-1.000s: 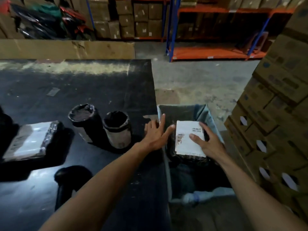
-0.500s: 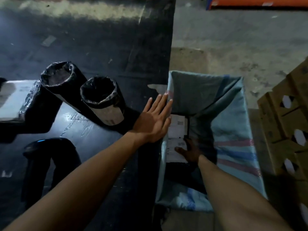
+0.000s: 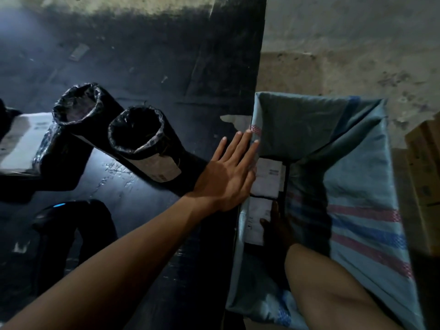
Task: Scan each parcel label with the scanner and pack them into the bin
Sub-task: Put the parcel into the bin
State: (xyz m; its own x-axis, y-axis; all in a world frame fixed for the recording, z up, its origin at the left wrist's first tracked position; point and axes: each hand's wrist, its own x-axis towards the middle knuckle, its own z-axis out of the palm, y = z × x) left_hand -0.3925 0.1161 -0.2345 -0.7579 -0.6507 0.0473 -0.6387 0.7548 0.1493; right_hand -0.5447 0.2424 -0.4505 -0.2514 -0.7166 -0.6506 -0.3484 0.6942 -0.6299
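Observation:
The bin is a blue woven sack (image 3: 357, 186) open beside the black table's right edge. Deep inside it my right hand (image 3: 278, 225) rests in shadow on a parcel with a white label (image 3: 256, 220); another labelled parcel (image 3: 267, 178) lies just beyond it. Whether the fingers grip the parcel is hidden by the dark. My left hand (image 3: 228, 172) lies flat, fingers straight, on the table edge against the sack's rim. Two black-wrapped cylinder parcels (image 3: 142, 141) (image 3: 76, 108) stand on the table. A flat black parcel with a white label (image 3: 21, 141) lies at the far left. The black scanner (image 3: 71, 225) sits at the lower left.
The black table (image 3: 142, 55) runs from the left to the sack. Bare concrete floor (image 3: 345, 48) lies beyond the sack. Cardboard cartons (image 3: 423, 167) stand close on the sack's right side.
My right hand has carried the white-labelled parcel from the sack's mouth down to its bottom. My left hand stayed at the table edge. My head tilted down and closer.

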